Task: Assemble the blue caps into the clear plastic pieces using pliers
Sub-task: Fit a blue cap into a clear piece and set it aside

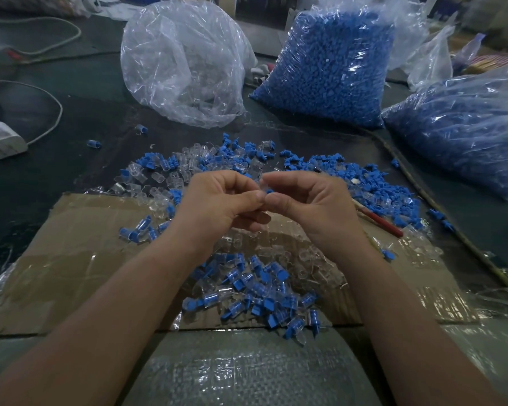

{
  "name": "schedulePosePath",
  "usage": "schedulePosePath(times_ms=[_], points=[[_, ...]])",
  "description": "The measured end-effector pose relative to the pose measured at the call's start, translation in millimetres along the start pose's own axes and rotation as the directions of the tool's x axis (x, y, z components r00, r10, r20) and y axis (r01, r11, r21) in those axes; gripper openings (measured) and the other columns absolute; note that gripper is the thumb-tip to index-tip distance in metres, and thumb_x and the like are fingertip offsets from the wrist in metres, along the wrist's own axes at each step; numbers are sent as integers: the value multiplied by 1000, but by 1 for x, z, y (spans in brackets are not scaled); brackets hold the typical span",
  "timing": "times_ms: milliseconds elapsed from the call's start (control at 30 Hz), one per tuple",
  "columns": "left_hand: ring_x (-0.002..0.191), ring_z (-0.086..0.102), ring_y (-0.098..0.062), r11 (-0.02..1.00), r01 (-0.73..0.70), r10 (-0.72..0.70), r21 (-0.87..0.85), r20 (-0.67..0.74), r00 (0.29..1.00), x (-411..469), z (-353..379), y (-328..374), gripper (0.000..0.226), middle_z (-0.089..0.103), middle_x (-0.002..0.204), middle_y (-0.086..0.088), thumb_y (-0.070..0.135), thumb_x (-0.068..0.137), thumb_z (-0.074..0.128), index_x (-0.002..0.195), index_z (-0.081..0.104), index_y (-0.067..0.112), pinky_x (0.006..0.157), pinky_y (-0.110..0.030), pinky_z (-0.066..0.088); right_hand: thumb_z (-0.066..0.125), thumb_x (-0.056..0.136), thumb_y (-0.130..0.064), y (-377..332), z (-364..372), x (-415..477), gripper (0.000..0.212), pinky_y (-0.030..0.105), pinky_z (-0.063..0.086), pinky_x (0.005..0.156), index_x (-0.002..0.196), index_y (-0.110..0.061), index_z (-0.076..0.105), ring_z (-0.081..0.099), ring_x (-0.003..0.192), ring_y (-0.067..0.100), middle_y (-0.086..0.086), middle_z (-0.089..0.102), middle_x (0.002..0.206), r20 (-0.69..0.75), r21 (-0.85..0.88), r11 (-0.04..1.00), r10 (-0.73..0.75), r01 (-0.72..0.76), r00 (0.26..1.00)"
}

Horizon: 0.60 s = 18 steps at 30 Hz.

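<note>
While left grip (220,200) and right grip (308,200) pinch a clear piece (262,186), blue caps (373,183) lie around.

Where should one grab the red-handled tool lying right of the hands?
Likely the red handle at its bare lower-right end, from above and the right: it lies flat and uncovered there, while its other end is buried under blue plastic caps. The right hand is nearest, though it pinches a small clear plastic piece.

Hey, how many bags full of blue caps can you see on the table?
2. The upright bag stands behind the loose pile, right of the clear-pieces bag; the slumped bag lies at the right edge. Others may be hidden behind plastic farther back.
</note>
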State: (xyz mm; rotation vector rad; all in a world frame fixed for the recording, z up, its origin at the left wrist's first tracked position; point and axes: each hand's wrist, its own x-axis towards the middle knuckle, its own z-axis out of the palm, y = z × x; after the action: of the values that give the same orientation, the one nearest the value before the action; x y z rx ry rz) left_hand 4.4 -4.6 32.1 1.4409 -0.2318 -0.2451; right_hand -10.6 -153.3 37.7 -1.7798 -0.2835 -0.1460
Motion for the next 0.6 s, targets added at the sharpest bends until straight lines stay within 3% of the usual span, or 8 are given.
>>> schedulePosePath(times_ms=[433,600], points=[[55,66,-12,960,-158,171,229,-34,985,-1,0,-2,11,68,62,-3,3,75,69,75,64,13,53,-22,55,70,59,-20,3,-8,1,28,20,53,65,83,-17,56,67,71,9,-5,69,72,80,45,998,39,-43,996],[51,65,-13,974,-131,137,184,-18,990,-1,-1,0,12,68,59,-2,0,76,67,79,64,12,50,-21,54,68,63,-20,3,-5,-1,22,23,55,66,82,-15,58,66,71,13,-2,68,73,87,28,1000,12,-14,996]])
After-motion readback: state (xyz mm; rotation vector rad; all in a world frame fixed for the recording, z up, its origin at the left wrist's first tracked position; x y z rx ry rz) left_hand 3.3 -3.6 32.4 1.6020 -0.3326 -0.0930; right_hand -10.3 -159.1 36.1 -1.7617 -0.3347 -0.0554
